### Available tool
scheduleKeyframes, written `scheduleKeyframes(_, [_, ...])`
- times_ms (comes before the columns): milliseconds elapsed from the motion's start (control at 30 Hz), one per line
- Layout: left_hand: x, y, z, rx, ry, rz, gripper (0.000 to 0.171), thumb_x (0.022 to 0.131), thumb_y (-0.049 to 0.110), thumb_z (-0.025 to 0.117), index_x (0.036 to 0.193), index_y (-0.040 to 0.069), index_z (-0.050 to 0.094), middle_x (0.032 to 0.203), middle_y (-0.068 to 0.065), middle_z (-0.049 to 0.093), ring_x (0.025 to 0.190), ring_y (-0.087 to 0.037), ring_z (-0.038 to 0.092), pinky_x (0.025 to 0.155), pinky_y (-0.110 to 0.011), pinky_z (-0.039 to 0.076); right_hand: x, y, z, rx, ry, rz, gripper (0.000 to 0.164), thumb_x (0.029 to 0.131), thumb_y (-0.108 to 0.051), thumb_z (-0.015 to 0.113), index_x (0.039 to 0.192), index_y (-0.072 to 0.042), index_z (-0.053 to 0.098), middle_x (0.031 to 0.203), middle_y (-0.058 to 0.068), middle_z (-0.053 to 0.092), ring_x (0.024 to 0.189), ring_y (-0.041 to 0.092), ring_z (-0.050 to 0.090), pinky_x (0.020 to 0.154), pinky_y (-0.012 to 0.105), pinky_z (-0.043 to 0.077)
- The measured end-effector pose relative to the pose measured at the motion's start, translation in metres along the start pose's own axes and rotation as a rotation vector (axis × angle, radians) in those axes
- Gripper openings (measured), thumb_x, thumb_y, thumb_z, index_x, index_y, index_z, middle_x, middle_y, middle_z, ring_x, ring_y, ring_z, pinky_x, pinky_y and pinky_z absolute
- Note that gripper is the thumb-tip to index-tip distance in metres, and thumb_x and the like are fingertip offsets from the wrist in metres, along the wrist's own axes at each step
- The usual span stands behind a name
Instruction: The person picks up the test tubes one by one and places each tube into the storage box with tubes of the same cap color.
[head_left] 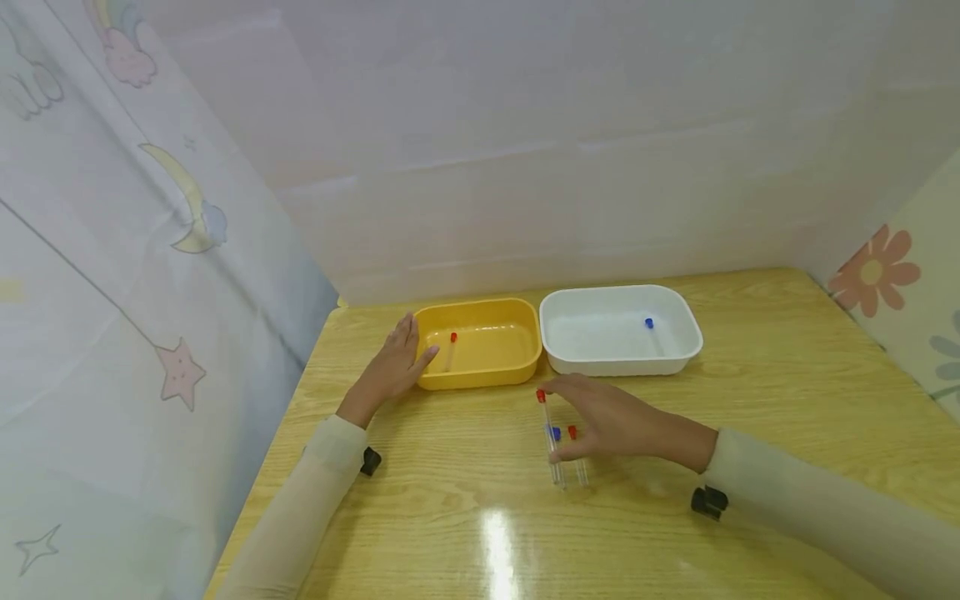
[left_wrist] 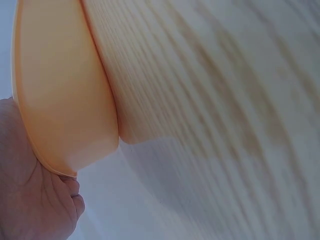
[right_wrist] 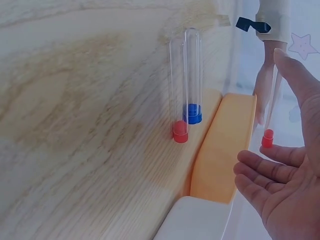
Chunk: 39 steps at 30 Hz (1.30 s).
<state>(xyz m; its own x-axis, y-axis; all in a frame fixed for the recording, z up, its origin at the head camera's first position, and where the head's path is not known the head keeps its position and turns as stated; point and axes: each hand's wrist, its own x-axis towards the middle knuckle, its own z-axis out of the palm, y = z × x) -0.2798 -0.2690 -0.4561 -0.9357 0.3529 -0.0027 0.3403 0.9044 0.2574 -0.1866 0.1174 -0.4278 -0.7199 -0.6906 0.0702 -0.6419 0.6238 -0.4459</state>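
My right hand (head_left: 600, 417) pinches a clear test tube with a red cap (right_wrist: 268, 138) between thumb and index finger, the cap at the index fingertip. The other fingers of that hand are spread and hold nothing. Just past it, a blue-capped test tube (right_wrist: 192, 114) and another red-capped test tube (right_wrist: 180, 132) lie on the table. My left hand (head_left: 392, 362) rests at the left end of the yellow tray (head_left: 480, 381), fingers fairly straight along the rim and thumb over the near corner. In the left wrist view, the palm touches the tray's rim.
Inside the yellow tray lies one red-capped tube (head_left: 453, 338). A white tray (head_left: 622, 367) stands right of it, close alongside, with a blue-capped tube (head_left: 649, 323) inside. Both trays sit toward the back of the wooden table (head_left: 420, 517), before a pale sheet wall (head_left: 525, 167).
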Motion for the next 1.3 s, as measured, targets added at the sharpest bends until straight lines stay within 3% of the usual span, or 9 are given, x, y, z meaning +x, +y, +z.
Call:
scheduleKeyframes(267, [0.001, -0.002, 0.001, -0.02, -0.009, -0.004, 0.089, 0.106, 0.063, 0.021, 0.159, -0.006, -0.002, 0.167, -0.018, -0.014, 0.155, -0.033, -0.008, 0.124, -0.05, 0.003, 0.007, -0.001, -0.001, 0.011, -0.004, -0.008, 0.107, 0.073, -0.08, 0.07, 0.148, -0.007, 0.049, 0.147, 0.005, 0.053, 0.134, 0.029, 0.05, 0.106, 0.05, 0.046])
scheduleKeyframes(600, [0.002, -0.002, 0.002, -0.021, -0.008, -0.002, 0.091, 0.106, 0.063, 0.023, 0.159, -0.007, -0.002, 0.167, -0.02, -0.012, 0.155, -0.036, -0.006, 0.124, -0.052, 0.004, 0.017, 0.0, -0.005, 0.0, 0.012, -0.053, 0.107, 0.074, -0.077, 0.072, 0.148, -0.004, 0.048, 0.145, 0.009, 0.054, 0.133, 0.03, 0.052, 0.107, 0.049, 0.045])
scheduleKeyframes(900, [0.001, -0.001, 0.0, -0.018, 0.004, 0.006, 0.092, 0.106, 0.064, 0.022, 0.158, -0.009, 0.0, 0.167, -0.023, -0.009, 0.155, -0.038, -0.003, 0.123, -0.053, 0.006, 0.027, 0.006, -0.01, 0.03, 0.028, -0.097, 0.104, 0.075, -0.071, 0.076, 0.153, -0.01, 0.044, 0.15, 0.009, 0.051, 0.135, 0.031, 0.05, 0.109, 0.052, 0.043])
scheduleKeyframes(1167, [0.003, -0.001, 0.001, 0.005, 0.0, 0.005, 0.089, 0.107, 0.061, 0.023, 0.158, -0.009, -0.001, 0.167, -0.023, -0.01, 0.154, -0.041, -0.002, 0.123, -0.054, 0.005, 0.028, 0.007, -0.015, 0.035, -0.011, -0.037, 0.109, 0.075, -0.078, 0.069, 0.152, -0.005, 0.044, 0.153, 0.013, 0.047, 0.144, 0.037, 0.04, 0.114, 0.053, 0.037])
scheduleKeyframes(1300, [0.003, -0.001, 0.002, -0.001, -0.01, -0.004, 0.089, 0.107, 0.061, 0.022, 0.159, -0.008, -0.001, 0.167, -0.021, -0.012, 0.155, -0.036, -0.006, 0.124, -0.052, 0.005, 0.029, 0.006, -0.016, 0.028, -0.015, -0.028, 0.109, 0.076, -0.077, 0.07, 0.152, -0.004, 0.043, 0.153, 0.015, 0.047, 0.143, 0.038, 0.04, 0.114, 0.054, 0.036])
